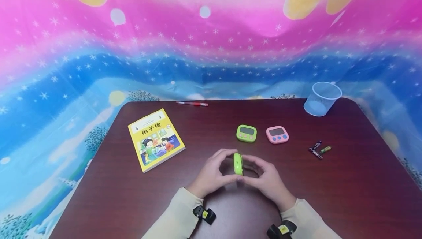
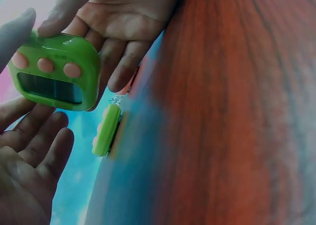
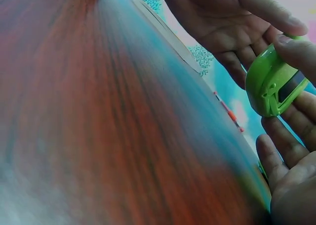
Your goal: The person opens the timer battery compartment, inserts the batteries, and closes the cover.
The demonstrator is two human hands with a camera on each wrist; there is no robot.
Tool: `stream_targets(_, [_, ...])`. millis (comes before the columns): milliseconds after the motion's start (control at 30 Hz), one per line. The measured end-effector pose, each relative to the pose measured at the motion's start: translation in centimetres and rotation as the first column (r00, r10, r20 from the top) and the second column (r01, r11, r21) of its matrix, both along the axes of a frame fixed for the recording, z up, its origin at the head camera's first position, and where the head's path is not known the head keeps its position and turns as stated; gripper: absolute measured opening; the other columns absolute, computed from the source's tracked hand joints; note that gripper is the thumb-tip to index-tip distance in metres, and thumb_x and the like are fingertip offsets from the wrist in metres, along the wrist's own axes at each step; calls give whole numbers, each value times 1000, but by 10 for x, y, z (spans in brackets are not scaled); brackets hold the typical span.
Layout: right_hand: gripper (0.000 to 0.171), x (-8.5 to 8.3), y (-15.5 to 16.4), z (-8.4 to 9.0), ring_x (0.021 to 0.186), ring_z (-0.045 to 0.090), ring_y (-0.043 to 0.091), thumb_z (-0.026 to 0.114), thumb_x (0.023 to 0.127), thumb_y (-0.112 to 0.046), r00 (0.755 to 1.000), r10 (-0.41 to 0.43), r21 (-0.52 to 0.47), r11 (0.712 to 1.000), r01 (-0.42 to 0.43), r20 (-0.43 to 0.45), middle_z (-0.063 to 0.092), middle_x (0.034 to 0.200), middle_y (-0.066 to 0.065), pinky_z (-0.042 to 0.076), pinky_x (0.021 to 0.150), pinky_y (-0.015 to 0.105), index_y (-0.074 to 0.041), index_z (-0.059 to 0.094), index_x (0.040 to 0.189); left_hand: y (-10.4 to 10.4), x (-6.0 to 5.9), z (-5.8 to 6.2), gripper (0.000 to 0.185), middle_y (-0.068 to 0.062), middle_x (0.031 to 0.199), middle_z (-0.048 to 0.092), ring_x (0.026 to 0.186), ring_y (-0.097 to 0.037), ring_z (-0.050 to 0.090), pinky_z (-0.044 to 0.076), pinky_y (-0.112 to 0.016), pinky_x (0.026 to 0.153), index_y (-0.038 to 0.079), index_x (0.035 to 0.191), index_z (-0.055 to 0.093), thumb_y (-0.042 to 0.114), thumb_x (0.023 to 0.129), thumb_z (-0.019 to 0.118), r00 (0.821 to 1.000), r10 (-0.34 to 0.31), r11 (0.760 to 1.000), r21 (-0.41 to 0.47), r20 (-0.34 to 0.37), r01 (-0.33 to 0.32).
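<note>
I've got both hands together over the near middle of the table [image 1: 329,195], and between them a green timer [image 1: 238,164] held up on its edge. The left hand [image 1: 212,173] has its fingers curled round the timer's left side, thumb over the top. The right hand [image 1: 265,176] curls in from the other side, fingertips pinching the same timer. In the left wrist view I can see the timer's face [image 2: 52,71], with three pinkish buttons above a dark screen; in the right wrist view it's the back [image 3: 271,84], with a folding stand or clip showing. Whether it touches the tabletop I cannot tell.

Moving outward: just beyond the hands, toward the middle of the table, a second green timer [image 1: 246,133] lies flat, face up, and just beside it on the right a pink timer [image 1: 277,134], the two close but apart. Further right, near the right edge, a few small batteries [image 1: 319,149] lie loose in a cluster.

At the far right corner stands a clear plastic cup [image 1: 321,99], upright; I see nothing inside it. On the left side lies a yellow picture book [image 1: 155,139], cover up, skewed to the edge. At the far edge, a red pen [image 1: 192,103] lies flat. A bright pink and blue starry cloth [image 1: 211,48] hangs behind.
</note>
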State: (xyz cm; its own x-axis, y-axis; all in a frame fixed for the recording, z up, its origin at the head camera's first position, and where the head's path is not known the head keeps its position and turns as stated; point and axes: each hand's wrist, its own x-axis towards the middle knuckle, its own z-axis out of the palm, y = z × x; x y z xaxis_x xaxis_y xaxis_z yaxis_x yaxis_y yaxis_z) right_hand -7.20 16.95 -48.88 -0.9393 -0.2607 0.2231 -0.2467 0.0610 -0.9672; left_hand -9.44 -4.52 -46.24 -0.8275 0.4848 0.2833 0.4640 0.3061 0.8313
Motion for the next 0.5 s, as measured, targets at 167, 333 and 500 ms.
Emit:
stream_targets(167, [56,-2,-1,2,111,67,24,86,79,-7,1000,7,18,1000,-7,2,69,122,15,55,96,38,-3,63,130,-1,-2,3,70,8,128,61,115,-10,59,52,-35,100,12,138,58,32,78,89,1000,12,1000,-1,0,-12])
stream_targets(333, [62,-1,0,1,111,67,25,87,77,-7,999,31,35,999,-32,37,68,123,16,56,95,38,-3,60,133,-2,0,5,69,6,129,61,117,-9,58,51,-34,102,13,137,57,33,78,88,1000,22,1000,-13,3,-22])
stream_targets(500, [67,-1,1,2,110,67,23,88,76,-7,998,36,47,998,-38,58,68,123,13,56,94,37,-3,58,135,-2,2,10,68,5,129,60,119,-10,58,51,-31,102,16,136,56,32,78,88,1000,17,1000,20,4,-17])
